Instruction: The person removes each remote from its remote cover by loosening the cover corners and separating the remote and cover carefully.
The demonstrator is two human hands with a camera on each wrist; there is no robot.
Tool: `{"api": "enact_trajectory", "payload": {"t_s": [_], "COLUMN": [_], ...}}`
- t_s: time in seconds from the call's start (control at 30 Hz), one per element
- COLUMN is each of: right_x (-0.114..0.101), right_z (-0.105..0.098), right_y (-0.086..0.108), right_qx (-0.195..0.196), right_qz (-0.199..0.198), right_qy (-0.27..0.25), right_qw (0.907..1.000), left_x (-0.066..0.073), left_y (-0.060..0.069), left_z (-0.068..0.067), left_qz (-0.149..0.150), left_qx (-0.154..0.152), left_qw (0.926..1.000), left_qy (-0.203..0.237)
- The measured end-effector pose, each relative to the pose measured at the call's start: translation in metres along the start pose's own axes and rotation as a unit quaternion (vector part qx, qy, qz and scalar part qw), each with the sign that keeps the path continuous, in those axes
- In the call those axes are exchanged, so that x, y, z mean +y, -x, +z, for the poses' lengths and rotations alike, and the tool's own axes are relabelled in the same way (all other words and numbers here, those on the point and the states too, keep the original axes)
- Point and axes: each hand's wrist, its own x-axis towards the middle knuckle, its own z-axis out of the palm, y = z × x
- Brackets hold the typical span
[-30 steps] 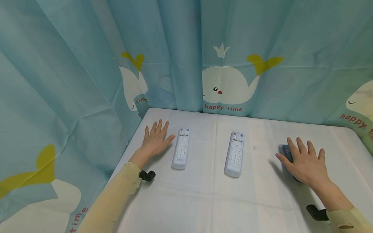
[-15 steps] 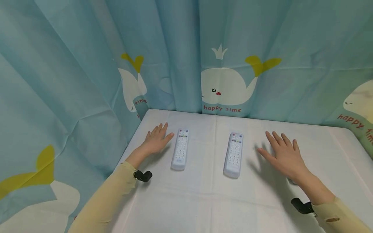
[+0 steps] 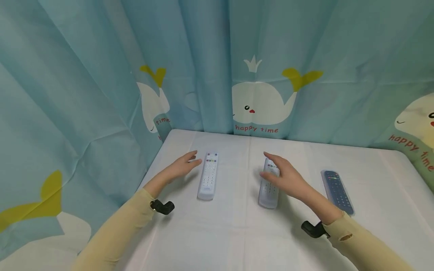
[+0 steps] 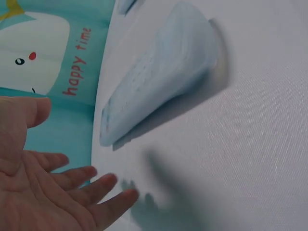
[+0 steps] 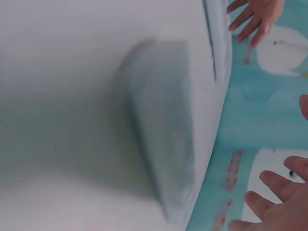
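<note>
Three remote controls lie on the white table. My left hand (image 3: 181, 167) hovers just left of a white remote (image 3: 207, 177), fingers loosely spread and touching nothing; the left wrist view shows its open palm (image 4: 53, 192) apart from that remote. Over the middle white remote (image 3: 268, 195) hangs my right hand (image 3: 288, 177), its thumb and fingers apart and covering part of the buttons. In the right wrist view, a gap separates this hand (image 5: 281, 204) from the blurred remote (image 5: 166, 130). A dark blue remote (image 3: 338, 192) lies to the right, beyond my right wrist.
A blue curtain (image 3: 210, 67) printed with whales hangs along the back and left of the white table (image 3: 220, 233). Black wrist cameras, including one on the right wrist (image 3: 313, 229), sit under the cuffs.
My right hand has moved left, from above the dark remote to above the middle white one, uncovering the dark remote. My left hand has turned more onto its side beside the left remote.
</note>
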Motion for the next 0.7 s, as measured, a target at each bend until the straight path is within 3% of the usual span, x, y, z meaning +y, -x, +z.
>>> {"api": "enact_trajectory", "payload": {"t_s": [0.23, 0.47, 0.57, 0.7], "right_x": [-0.028, -0.044, -0.047, -0.049], "right_z": [0.033, 0.06, 0.069, 0.08], "right_y": [-0.025, -0.046, -0.054, -0.064], "right_qx": [-0.048, -0.075, -0.087, -0.098], "right_qz": [0.014, 0.036, 0.068, 0.11], "right_qy": [-0.126, -0.2, -0.24, -0.314], "right_qw": [0.9908, 0.9763, 0.9644, 0.9381], "left_x": [-0.008, -0.004, -0.003, -0.003], "left_y": [-0.005, -0.006, -0.006, -0.007], "left_z": [0.003, 0.007, 0.008, 0.01], "left_qz": [-0.052, -0.076, -0.079, -0.085], "left_qx": [-0.036, -0.046, -0.053, -0.062], "left_qw": [0.9949, 0.9928, 0.9914, 0.9886], "left_qy": [0.078, 0.081, 0.09, 0.107]}}
